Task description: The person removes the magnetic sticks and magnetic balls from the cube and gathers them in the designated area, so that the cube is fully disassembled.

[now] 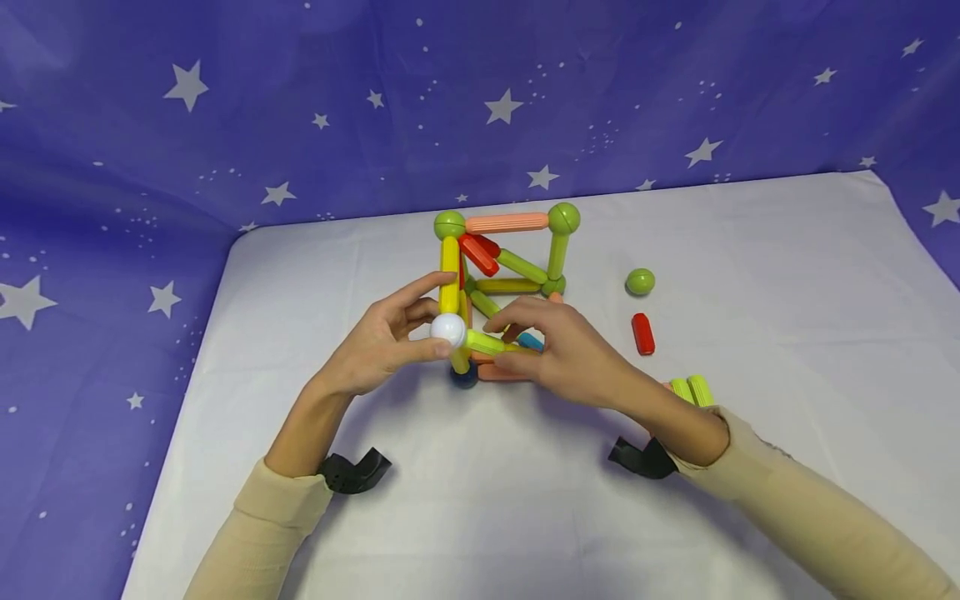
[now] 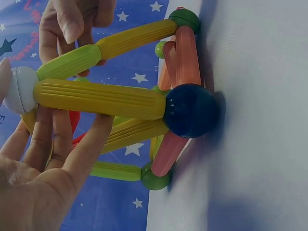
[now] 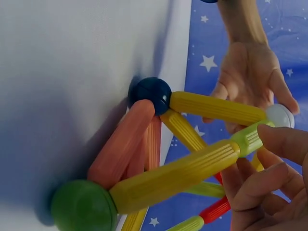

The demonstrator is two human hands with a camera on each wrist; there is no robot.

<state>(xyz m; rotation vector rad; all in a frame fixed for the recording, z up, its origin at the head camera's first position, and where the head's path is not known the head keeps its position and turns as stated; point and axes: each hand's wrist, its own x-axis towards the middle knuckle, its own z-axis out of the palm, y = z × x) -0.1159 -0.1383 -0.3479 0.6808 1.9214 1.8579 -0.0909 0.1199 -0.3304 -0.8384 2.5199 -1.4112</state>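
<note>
A frame of ribbed rods and balls, like a magnetic building set, stands on the white cloth. At its near upper corner sits a white ball (image 1: 448, 328); my left hand (image 1: 375, 342) holds it with the thumb on its side, fingers behind the upper yellow rod (image 1: 449, 275). Below the ball, a yellow rod (image 2: 101, 98) runs down to a dark blue ball (image 2: 191, 110). My right hand (image 1: 566, 350) pinches a light green rod (image 3: 250, 138) that meets the white ball. That rod lines up end to end with another yellow rod (image 3: 178, 175) reaching a green ball (image 3: 84, 207).
Right of the frame lie a loose green ball (image 1: 640, 282) and a red rod (image 1: 642, 333). Several light green rods (image 1: 701, 390) lie partly behind the right forearm. A purple starry cloth (image 1: 420, 108) hangs behind the table.
</note>
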